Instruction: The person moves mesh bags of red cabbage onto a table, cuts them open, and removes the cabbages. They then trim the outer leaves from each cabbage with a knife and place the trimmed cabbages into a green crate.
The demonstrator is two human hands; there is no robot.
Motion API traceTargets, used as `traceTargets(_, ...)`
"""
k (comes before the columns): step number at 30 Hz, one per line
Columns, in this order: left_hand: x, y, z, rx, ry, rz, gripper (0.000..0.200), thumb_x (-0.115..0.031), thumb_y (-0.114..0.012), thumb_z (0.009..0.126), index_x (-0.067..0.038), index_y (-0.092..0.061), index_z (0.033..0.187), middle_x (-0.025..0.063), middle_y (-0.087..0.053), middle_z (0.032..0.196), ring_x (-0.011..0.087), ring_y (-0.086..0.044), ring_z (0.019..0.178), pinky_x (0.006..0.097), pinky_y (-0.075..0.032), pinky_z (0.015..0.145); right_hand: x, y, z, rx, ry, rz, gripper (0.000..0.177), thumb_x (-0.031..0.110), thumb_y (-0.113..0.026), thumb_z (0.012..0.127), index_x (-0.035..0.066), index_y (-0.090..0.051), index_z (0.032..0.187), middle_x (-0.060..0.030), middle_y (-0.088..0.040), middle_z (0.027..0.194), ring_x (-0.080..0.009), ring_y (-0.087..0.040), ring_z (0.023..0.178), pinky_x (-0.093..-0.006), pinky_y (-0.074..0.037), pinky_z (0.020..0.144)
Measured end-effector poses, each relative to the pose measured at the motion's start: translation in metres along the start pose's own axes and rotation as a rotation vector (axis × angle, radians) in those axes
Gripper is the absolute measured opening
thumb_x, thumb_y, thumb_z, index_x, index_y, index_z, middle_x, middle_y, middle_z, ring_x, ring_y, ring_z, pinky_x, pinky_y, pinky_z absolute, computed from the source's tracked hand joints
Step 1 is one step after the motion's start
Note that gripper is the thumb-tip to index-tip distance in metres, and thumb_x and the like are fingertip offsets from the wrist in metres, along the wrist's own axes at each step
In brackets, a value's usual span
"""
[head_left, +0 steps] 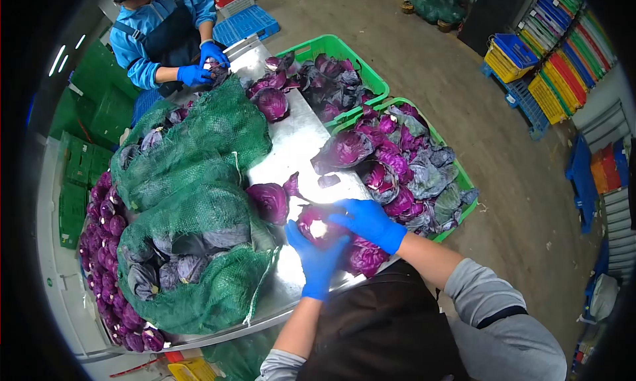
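Net sacks (199,136): two. Green crates (331,42): two. Gloved hands (368,223): four. Held cabbages (317,227): two.

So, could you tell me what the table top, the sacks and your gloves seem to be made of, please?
Table top: bare metal, probably stainless steel; it mirrors the light. Sacks: green woven mesh, likely plastic; contents show through. Gloves on the left hand and right hand, both round a red cabbage: thin blue rubber, perhaps nitrile, smooth.
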State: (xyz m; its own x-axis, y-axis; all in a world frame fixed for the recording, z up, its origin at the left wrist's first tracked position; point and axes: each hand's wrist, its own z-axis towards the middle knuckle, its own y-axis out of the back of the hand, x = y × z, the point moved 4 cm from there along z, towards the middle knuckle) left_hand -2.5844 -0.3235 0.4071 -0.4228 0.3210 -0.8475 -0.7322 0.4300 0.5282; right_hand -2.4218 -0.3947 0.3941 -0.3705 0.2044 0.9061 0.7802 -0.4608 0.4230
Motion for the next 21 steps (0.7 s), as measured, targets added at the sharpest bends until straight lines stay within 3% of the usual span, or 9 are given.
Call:
traceTargets(4,-0.003,0.002,0.021,0.102,-0.018,-0.025,0.123,-0.041,-0.087,0.055,0.007,-0.014,0.141,0.0257,-0.026,0.142,0.0348,-0.029,0.133,0.0409,-0.027,0.109,-0.003,-0.005,-0.022,-0.246,0.147,-0.175,0.035,0.035,-0.062,0.086,0.008,-0.06,0.107,-0.0156,-0.065,0.083,-0.025,-0.063,0.062,-0.0336,-0.05,0.06)
traceTargets(6,-0.006,-0.005,0.034,0.15,0.02,-0.028,0.121,-0.027,-0.091,0.05,0.007,-0.017,0.139,0.0219,-0.031,0.139,0.0299,-0.037,0.127,0.0369,-0.032,0.107,-0.013,0.0,-0.026,-0.235,-0.113,-0.087,0.033,0.036,-0.057,0.089,0.007,-0.062,0.104,-0.0144,-0.066,0.092,-0.028,-0.065,0.081,-0.0378,-0.051,0.07)
traceTargets(7,-0.005,-0.004,0.04,0.17,-0.017,0.023,0.121,-0.024,-0.092,0.047,0.007,-0.019,0.138,0.022,-0.038,0.135,0.0284,-0.042,0.123,0.0355,-0.035,0.105,-0.017,0.002,-0.03,-0.233,-0.171,-0.072,0.031,0.035,-0.056,0.089,0.007,-0.062,0.099,-0.0157,-0.066,0.085,-0.0305,-0.065,0.075,-0.0401,-0.05,0.065)
traceTargets(10,-0.023,0.0,0.053,0.302,0.056,0.037,0.119,-0.039,-0.087,0.05,0.003,-0.023,0.14,0.0222,-0.032,0.141,0.0334,-0.035,0.13,0.0392,-0.033,0.107,-0.023,0.002,-0.033,-0.286,-0.144,-0.054,0.031,0.035,-0.056,0.089,0.006,-0.06,0.099,-0.0169,-0.065,0.08,-0.0315,-0.065,0.071,-0.0412,-0.05,0.062)
traceTargets(12,-0.023,-0.006,0.057,0.267,-0.012,0.119,0.117,-0.035,-0.089,0.048,0.004,-0.025,0.139,0.0214,-0.037,0.137,0.0318,-0.04,0.126,0.0379,-0.035,0.105,-0.014,0.012,-0.027,-0.227,-0.186,-0.073,0.037,0.038,-0.056,0.089,0.007,-0.059,0.109,-0.0176,-0.065,0.081,-0.0318,-0.065,0.077,-0.0408,-0.05,0.067)
traceTargets(14,-0.024,-0.007,0.063,0.231,-0.074,0.202,0.116,-0.031,-0.09,0.047,0.004,-0.027,0.137,0.0206,-0.042,0.133,0.0303,-0.045,0.122,0.0366,-0.037,0.104,0.016,0.024,-0.022,-0.231,0.114,-0.579,0.057,0.044,-0.052,0.091,0.01,-0.04,0.135,-0.0163,-0.061,0.067,-0.0309,-0.06,0.055,-0.04,-0.046,0.051)
traceTargets(17,-0.026,-0.007,0.069,0.315,-0.03,0.185,0.117,-0.031,-0.09,0.047,0.004,-0.026,0.138,0.0208,-0.042,0.134,0.03,-0.044,0.123,0.0367,-0.037,0.104,0.046,0.034,-0.016,-0.057,0.041,-0.579,0.071,0.049,-0.047,0.091,0.014,-0.019,0.146,-0.016,-0.06,0.064,-0.0333,-0.06,0.054,-0.043,-0.045,0.049)
traceTargets(20,-0.026,-0.006,0.075,0.351,0.054,0.153,0.118,-0.03,-0.09,0.048,0.006,-0.024,0.139,0.0212,-0.041,0.135,0.0292,-0.044,0.123,0.0361,-0.036,0.104,0.042,0.023,-0.011,-0.093,0.164,-0.627,0.073,0.048,-0.048,0.091,0.017,-0.015,0.147,-0.0155,-0.06,0.064,-0.0329,-0.059,0.052,-0.0441,-0.045,0.047)
traceTargets(21,-0.025,-0.005,0.077,0.36,0.052,0.068,0.116,-0.031,-0.09,0.048,0.007,-0.026,0.138,0.0211,-0.044,0.133,0.0294,-0.047,0.121,0.036,-0.038,0.102,0.035,0.019,-0.009,0.066,-0.03,-0.598,0.069,0.047,-0.048,0.091,0.02,-0.017,0.147,-0.0153,-0.062,0.066,-0.0327,-0.06,0.053,-0.0438,-0.045,0.048)
